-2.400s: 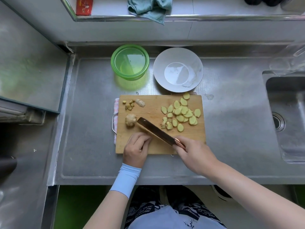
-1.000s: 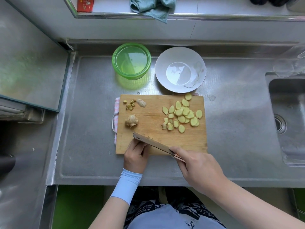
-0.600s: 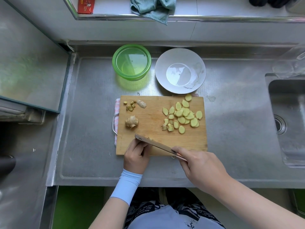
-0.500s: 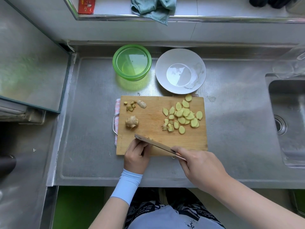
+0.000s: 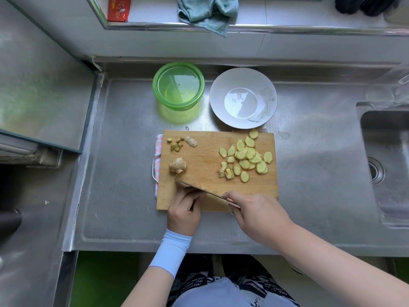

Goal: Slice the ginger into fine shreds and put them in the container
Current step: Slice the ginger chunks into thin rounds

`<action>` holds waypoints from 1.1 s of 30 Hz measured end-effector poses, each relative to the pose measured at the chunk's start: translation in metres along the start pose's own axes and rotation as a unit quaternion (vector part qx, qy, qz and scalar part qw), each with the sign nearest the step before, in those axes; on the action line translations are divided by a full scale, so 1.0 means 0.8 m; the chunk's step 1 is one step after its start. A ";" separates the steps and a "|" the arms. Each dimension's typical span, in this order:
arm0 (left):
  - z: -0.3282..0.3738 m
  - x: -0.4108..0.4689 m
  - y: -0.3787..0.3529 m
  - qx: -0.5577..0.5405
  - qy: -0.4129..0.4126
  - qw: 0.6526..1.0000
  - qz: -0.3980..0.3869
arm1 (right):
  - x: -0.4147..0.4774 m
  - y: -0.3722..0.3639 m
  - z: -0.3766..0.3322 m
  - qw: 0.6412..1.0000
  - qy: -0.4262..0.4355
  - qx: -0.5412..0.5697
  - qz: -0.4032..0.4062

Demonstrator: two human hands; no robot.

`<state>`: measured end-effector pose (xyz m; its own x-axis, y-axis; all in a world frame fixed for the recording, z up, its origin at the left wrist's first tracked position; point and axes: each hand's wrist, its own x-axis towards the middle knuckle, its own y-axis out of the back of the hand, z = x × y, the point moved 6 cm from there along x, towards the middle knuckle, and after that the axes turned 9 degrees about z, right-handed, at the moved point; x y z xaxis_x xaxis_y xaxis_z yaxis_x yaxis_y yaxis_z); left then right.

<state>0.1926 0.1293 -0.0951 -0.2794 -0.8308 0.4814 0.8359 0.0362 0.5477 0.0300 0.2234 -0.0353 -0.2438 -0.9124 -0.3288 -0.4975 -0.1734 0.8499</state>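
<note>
A wooden cutting board (image 5: 203, 169) lies on the steel counter. Several pale ginger slices (image 5: 245, 159) are heaped at its right, a ginger knob (image 5: 177, 166) sits at its left, and small trimmings (image 5: 184, 142) lie at the far left corner. My right hand (image 5: 259, 216) grips the handle of a knife (image 5: 199, 188) whose blade stands on edge across the board's near part. My left hand (image 5: 184, 210), fingers curled, holds a small ginger piece (image 5: 182, 184) against the blade; most of that piece is hidden. An empty green container (image 5: 178, 85) stands beyond the board.
A white bowl (image 5: 243, 97) sits beside the green container, right of it. A sink (image 5: 389, 165) is at the right. A glass-topped surface (image 5: 39, 91) fills the left. On the back ledge hang a teal cloth (image 5: 208, 9) and a red packet (image 5: 118, 7).
Since 2.4 s ago the knife has come back from beside the ginger knob to the board's near part, now standing on edge against my left fingers. Over the last second almost nothing moved.
</note>
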 end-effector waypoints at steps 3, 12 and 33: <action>0.004 0.000 -0.001 -0.008 -0.004 1.000 -0.015 | 0.012 -0.006 0.001 1.000 -0.010 -0.001 -0.013; 0.002 -0.001 -0.001 -0.005 -0.004 1.000 0.007 | -0.003 -0.004 0.007 0.998 0.042 0.003 0.045; 0.001 -0.007 0.000 -0.012 0.033 0.999 0.011 | -0.037 0.012 0.021 0.997 0.027 -0.022 0.073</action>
<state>0.1939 0.1341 -0.0975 -0.2299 -0.8650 0.4460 0.8526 0.0420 0.5209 0.0184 0.2553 -0.0242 -0.2648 -0.9476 -0.1788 -0.4223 -0.0528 0.9049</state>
